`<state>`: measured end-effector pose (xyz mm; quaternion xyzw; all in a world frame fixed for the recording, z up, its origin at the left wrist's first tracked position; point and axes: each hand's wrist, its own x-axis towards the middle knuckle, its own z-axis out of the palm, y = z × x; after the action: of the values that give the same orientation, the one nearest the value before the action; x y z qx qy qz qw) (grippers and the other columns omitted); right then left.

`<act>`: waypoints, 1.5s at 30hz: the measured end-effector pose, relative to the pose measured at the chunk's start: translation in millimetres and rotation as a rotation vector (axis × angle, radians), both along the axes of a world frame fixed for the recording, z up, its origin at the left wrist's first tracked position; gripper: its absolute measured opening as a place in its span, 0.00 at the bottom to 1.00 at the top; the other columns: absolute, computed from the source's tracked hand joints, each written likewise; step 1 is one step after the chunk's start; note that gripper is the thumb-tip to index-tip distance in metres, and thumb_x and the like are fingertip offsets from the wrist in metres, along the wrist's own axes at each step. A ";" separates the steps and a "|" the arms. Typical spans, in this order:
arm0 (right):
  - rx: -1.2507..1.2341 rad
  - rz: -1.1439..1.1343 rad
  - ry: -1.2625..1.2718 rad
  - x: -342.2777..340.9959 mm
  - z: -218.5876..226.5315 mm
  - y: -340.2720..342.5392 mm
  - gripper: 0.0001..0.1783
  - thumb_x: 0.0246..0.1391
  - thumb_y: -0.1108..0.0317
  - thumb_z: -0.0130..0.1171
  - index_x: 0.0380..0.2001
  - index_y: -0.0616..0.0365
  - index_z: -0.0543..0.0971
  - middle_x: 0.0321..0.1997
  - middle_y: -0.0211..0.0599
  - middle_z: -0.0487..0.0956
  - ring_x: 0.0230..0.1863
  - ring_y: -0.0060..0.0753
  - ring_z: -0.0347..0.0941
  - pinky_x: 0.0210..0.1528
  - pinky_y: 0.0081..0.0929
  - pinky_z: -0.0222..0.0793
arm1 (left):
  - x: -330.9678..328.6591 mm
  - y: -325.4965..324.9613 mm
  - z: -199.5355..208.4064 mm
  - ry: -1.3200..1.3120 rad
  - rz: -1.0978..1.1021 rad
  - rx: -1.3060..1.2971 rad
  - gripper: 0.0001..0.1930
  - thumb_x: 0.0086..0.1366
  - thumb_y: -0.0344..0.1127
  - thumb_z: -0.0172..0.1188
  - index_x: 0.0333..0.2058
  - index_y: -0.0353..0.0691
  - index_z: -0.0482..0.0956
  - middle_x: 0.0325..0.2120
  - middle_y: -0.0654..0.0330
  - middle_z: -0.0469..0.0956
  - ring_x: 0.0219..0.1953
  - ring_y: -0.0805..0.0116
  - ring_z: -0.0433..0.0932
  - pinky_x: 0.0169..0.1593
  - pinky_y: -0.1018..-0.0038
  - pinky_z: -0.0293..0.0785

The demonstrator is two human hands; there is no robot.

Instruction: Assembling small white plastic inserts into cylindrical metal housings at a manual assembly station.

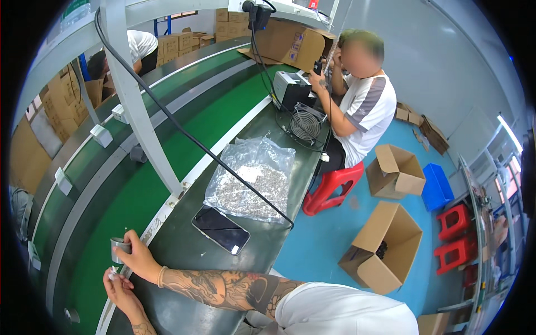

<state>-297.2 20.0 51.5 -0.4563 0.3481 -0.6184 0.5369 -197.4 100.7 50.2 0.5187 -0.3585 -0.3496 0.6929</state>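
Observation:
My right hand (pixel 137 255), on a tattooed forearm that reaches in from the lower right, is closed on a small grey cylindrical part (pixel 118 249) at the edge of the green conveyor belt (pixel 139 184). Just below it, my left hand (pixel 118 287) pinches a tiny white piece (pixel 113 273) between its fingertips. Both hands hover over the white strip that borders the belt, a few centimetres apart.
A dark phone (pixel 221 229) and a clear bag of small metal parts (pixel 251 181) lie on the dark worktable (pixel 184 251). A black cable crosses above. A seated person (pixel 360 106) works beside a small fan (pixel 305 125). Open cardboard boxes (pixel 385 245) and red stools (pixel 329 187) stand on the blue floor.

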 end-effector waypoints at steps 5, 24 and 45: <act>-0.097 0.091 0.082 0.4 13.5 0.4 0.18 0.55 0.65 0.60 0.34 0.59 0.61 0.24 0.41 0.65 0.24 0.38 0.64 0.29 0.36 0.63 | 14.1 2.4 1.2 0.176 0.015 -0.076 0.16 0.73 0.40 0.48 0.51 0.35 0.69 0.29 0.65 0.70 0.29 0.79 0.69 0.29 0.83 0.66; -0.101 0.247 0.078 -9.0 15.7 3.1 0.16 0.61 0.63 0.51 0.47 0.62 0.71 0.35 0.53 0.79 0.33 0.47 0.77 0.35 0.37 0.70 | 22.8 0.1 -13.0 0.052 -0.135 -0.022 0.19 0.71 0.31 0.51 0.58 0.30 0.65 0.48 0.56 0.73 0.46 0.71 0.74 0.53 0.73 0.71; -0.075 0.235 0.038 -7.9 22.5 2.6 0.22 0.61 0.56 0.50 0.36 0.69 0.78 0.26 0.51 0.78 0.29 0.45 0.76 0.34 0.35 0.69 | 20.2 9.0 -7.7 -0.473 0.086 -0.002 0.18 0.73 0.34 0.49 0.54 0.25 0.69 0.56 0.58 0.68 0.50 0.71 0.71 0.52 0.75 0.70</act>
<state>-305.1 22.7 74.0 -0.5254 0.2791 -0.5548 0.5816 -177.2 109.7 42.6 0.6002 -0.4890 -0.1881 0.6044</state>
